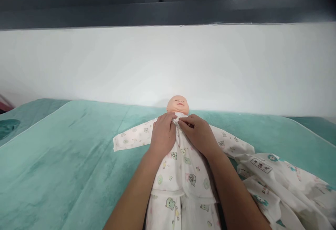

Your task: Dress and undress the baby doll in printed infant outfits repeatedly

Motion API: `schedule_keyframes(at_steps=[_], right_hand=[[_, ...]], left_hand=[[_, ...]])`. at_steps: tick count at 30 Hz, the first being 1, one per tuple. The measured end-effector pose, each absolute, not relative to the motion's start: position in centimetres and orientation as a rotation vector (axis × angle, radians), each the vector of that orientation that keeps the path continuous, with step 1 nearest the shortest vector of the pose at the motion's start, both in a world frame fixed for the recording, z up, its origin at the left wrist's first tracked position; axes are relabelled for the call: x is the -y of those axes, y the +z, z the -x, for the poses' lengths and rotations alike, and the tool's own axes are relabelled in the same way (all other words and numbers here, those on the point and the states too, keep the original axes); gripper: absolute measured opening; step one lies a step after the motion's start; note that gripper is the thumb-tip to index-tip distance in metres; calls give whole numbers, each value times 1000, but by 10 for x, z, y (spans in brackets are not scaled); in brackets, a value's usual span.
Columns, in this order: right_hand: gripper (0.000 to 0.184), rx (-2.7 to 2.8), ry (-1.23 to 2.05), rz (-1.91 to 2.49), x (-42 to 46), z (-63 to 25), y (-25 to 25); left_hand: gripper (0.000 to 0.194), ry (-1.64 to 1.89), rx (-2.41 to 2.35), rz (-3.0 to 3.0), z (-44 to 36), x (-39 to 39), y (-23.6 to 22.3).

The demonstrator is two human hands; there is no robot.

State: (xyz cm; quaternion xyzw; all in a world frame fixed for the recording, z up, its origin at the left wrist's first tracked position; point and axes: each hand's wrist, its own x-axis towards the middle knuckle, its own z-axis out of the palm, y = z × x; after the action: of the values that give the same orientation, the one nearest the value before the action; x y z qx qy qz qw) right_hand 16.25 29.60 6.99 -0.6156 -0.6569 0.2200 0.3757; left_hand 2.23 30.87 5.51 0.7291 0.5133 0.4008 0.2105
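Note:
A baby doll [178, 105] lies on its back, its head toward the wall, dressed in a white long-sleeved baby shirt [181, 174] printed with small animals. Matching trousers [168, 216] show below the shirt's hem. My left hand [165, 132] rests on the chest just under the chin, its fingers closed on the shirt's neckline. Beside it, my right hand [198, 132] pinches the front edge of the same neckline between thumb and forefinger. The fingertips of both hands almost meet there. Whatever fastening lies under them is too small to make out. Both sleeves stretch out sideways.
A green plush cover [78, 163] spreads beneath the doll. To the right lies a heap of white printed baby clothes [283, 184], touching the right-hand sleeve. Behind stands a white wall [110, 62] under a dark window frame [152, 11].

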Motion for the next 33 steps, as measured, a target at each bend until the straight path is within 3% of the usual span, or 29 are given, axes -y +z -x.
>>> schedule_keyframes(at_steps=[11,21,33], right_hand=[[15,1591,378,1764,-295,-151,68],[10,1475,428,1702,-301,-155,62],[19,1179,613,1471,-310,-163,52]], left_hand=[[38,1150,-1361,-2015,-22,-310,52],[37,1134,-1380,-2000,-23,-309,54],[36,1136,-1374,-1992,-23,-309,55]])
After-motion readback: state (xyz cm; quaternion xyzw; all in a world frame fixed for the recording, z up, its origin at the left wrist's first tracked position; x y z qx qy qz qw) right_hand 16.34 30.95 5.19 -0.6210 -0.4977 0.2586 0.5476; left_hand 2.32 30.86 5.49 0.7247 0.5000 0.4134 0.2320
